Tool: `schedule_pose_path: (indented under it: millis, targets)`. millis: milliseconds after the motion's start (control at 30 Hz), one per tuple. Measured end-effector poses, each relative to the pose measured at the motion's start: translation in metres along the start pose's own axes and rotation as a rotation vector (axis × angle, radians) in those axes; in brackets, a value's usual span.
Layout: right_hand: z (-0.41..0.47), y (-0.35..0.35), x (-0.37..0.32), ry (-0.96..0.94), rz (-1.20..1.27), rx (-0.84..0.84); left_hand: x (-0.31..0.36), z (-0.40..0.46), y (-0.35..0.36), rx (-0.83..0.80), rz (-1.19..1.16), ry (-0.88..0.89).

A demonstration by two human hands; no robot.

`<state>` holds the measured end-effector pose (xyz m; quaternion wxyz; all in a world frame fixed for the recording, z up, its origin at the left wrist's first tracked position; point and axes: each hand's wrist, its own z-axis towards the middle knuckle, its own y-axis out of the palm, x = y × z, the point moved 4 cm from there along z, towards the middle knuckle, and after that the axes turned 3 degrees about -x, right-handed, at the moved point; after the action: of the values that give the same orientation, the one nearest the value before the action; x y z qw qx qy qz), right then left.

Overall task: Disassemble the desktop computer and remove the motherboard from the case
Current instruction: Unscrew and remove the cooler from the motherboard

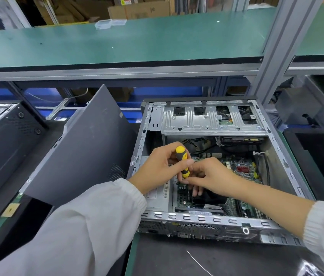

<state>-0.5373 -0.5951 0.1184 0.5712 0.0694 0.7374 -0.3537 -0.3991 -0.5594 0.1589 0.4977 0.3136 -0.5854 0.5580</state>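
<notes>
One open silver case (288, 156) lies on the surface, its green motherboard (242, 168) inside. One yellow-and-black screwdriver (183, 162) stands upright over it, the left hand (157, 168) gripping its handle, the right hand (211, 176) pinching its lower end.

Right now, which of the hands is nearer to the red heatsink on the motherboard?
Right. The right hand is over the motherboard, left of the red heatsink. The left hand is farther left, gripping the screwdriver.
</notes>
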Motion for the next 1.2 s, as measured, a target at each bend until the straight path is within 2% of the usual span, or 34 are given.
schedule_pose_path:
  millis: [600,733,867,933,1033,1067,1200]
  targets:
    - [0.0,0.001,0.003,0.056,-0.072,-0.015,0.0,0.0,0.001,-0.034,0.039,-0.013]
    - [0.001,-0.015,-0.014,0.127,-0.176,-0.123,0.002,0.002,0.002,-0.102,0.024,-0.059]
    - [-0.002,-0.052,-0.06,0.124,-0.275,-0.065,0.002,-0.001,0.001,-0.121,0.047,-0.151]
    - [-0.004,-0.055,-0.09,0.051,-0.489,0.0,0.003,-0.006,0.002,-0.114,0.022,-0.191]
    - [-0.003,-0.036,-0.122,-0.005,-1.175,0.034,0.006,-0.011,0.004,-0.058,0.076,-0.221]
    - [-0.001,-0.028,-0.127,-0.006,-1.296,0.021,0.006,-0.012,0.005,-0.032,0.113,-0.217]
    - [0.006,-0.015,-0.123,0.085,-1.317,0.009,0.012,-0.016,0.011,0.059,0.15,-0.164]
